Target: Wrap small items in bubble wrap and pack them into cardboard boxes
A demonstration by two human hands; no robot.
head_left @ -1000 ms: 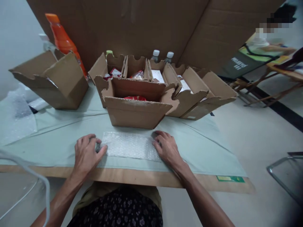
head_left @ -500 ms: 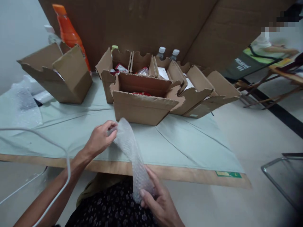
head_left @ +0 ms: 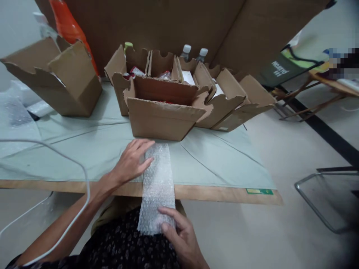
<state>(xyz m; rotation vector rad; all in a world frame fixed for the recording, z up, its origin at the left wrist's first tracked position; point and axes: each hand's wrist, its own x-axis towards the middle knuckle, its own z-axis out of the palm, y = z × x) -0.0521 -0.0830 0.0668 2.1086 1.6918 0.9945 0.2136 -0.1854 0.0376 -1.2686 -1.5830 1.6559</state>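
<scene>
A strip of clear bubble wrap lies lengthwise from the table top over the near edge toward my lap. My left hand rests flat on its far end, fingers stretched out, pressing it to the pale green cloth. My right hand grips the near end below the table edge, thumb on top. Just beyond the wrap stands an open cardboard box with something red inside.
More open cardboard boxes stand behind and right; another one sits at the left by an orange bottle. Two capped bottles stand at the back. A white cable loops at left. A metal chair frame is at right.
The bubble wrap lay sideways under both hands, was lifted and turned, and now lies lengthwise with my left hand flat on its far end and my right hand holding the near end.
</scene>
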